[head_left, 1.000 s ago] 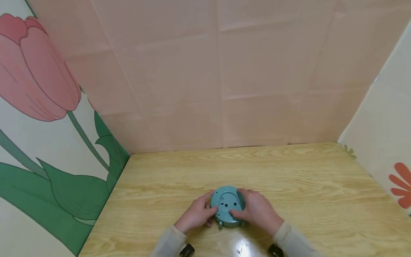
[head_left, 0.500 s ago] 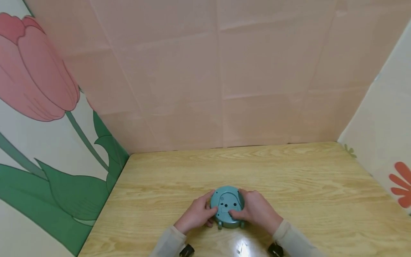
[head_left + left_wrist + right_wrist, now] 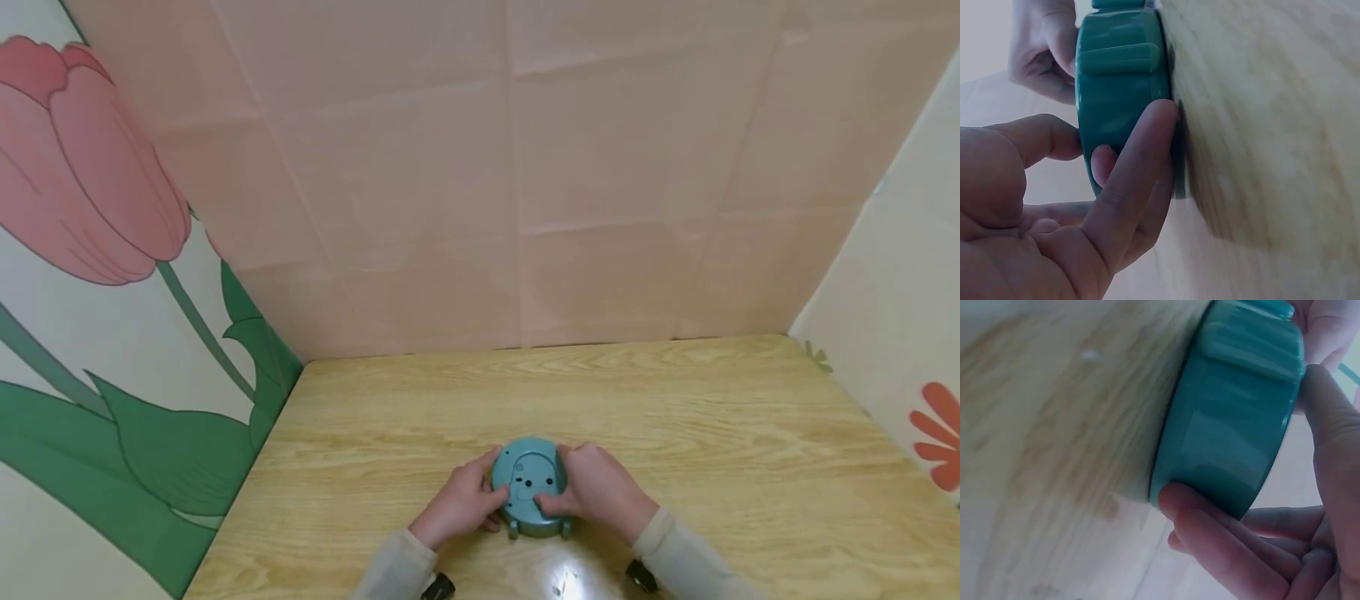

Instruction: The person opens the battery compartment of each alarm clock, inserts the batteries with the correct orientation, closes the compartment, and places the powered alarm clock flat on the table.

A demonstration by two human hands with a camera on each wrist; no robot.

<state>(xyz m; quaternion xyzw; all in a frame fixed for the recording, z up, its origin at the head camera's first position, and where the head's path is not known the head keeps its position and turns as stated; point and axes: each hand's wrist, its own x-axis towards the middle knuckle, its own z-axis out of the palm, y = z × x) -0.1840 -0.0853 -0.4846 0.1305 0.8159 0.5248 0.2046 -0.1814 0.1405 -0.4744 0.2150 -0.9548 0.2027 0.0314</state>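
A round teal alarm clock [image 3: 534,467] lies on the wooden table with its back up. Its two short feet [image 3: 513,530] point toward the person, and dark holes and a panel outline mark the back. My left hand [image 3: 459,503] grips the clock's left side, thumb on the back and fingers against the side wall [image 3: 1116,94]. From the right, my right hand [image 3: 600,490] holds it too, with the thumb lying on the back near the panel. In the right wrist view, fingertips [image 3: 1179,497] touch the lower rim of the clock [image 3: 1229,431]. The clock's front is hidden underneath.
The wood-grain table [image 3: 375,417] stretches out around the hands. Behind it rises a pinkish creased sheet [image 3: 517,183]. A tulip-printed panel [image 3: 105,175] stands at the left, a white panel with a red flower [image 3: 937,433] at the right. Light glares on the table's near part.
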